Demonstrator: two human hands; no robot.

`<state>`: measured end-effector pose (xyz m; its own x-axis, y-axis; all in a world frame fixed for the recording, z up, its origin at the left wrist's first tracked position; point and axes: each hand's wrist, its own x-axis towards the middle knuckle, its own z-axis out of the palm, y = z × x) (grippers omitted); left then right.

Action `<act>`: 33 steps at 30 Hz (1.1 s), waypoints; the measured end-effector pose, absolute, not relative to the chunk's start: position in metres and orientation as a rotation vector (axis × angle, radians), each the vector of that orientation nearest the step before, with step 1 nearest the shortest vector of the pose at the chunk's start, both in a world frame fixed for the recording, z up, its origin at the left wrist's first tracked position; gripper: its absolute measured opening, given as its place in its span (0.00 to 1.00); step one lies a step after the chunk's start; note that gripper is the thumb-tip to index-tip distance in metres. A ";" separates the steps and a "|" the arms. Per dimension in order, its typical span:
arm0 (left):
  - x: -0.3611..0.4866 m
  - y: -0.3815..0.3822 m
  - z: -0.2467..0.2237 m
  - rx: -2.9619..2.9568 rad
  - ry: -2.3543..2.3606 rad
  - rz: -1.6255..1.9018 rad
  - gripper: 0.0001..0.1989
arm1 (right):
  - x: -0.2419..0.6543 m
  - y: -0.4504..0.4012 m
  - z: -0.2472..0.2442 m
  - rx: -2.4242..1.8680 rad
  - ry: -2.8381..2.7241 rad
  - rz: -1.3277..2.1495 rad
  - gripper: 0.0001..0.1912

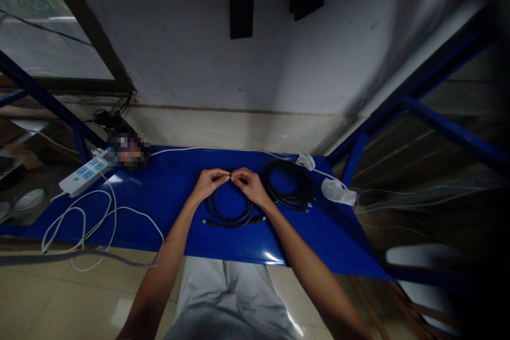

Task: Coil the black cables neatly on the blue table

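My left hand (207,184) and my right hand (247,186) hover over the blue tabletop (319,234), their fingertips meeting at the middle. Any small item pinched between them is hidden. Beneath them lies a coiled black cable (230,211), its upper arc passing under my hands and a plug end pointing left. A second, larger black cable coil (287,186) rests to the right of my right hand, apart from it.
A white power strip (83,178) and loose white cable (87,228) lie at the table's left end. A pixelated object (127,151) sits behind them. White crumpled material (338,192) lies at the right. Blue metal framing (406,90) surrounds the table.
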<state>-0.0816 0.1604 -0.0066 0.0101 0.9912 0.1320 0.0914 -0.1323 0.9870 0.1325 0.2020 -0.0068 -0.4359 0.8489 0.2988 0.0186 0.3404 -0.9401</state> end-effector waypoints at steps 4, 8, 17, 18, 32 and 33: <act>-0.080 0.162 -0.009 1.356 1.222 1.274 0.20 | 0.131 0.203 -0.010 -0.805 -1.713 1.221 0.17; -0.079 0.162 -0.008 1.365 1.221 1.272 0.20 | 0.132 0.203 -0.009 -0.811 -1.737 1.194 0.18; -0.079 0.161 -0.007 1.409 1.180 1.242 0.19 | 0.134 0.204 -0.007 -0.764 -1.858 1.108 0.17; -0.079 0.160 -0.007 1.408 1.178 1.240 0.19 | 0.134 0.204 -0.007 -0.763 -1.866 1.099 0.17; -0.072 0.164 -0.015 1.406 1.225 1.321 0.18 | 0.133 0.203 -0.013 -0.782 -1.858 1.133 0.14; -0.072 0.164 -0.015 1.410 1.226 1.321 0.18 | 0.132 0.202 -0.013 -0.782 -1.849 1.131 0.14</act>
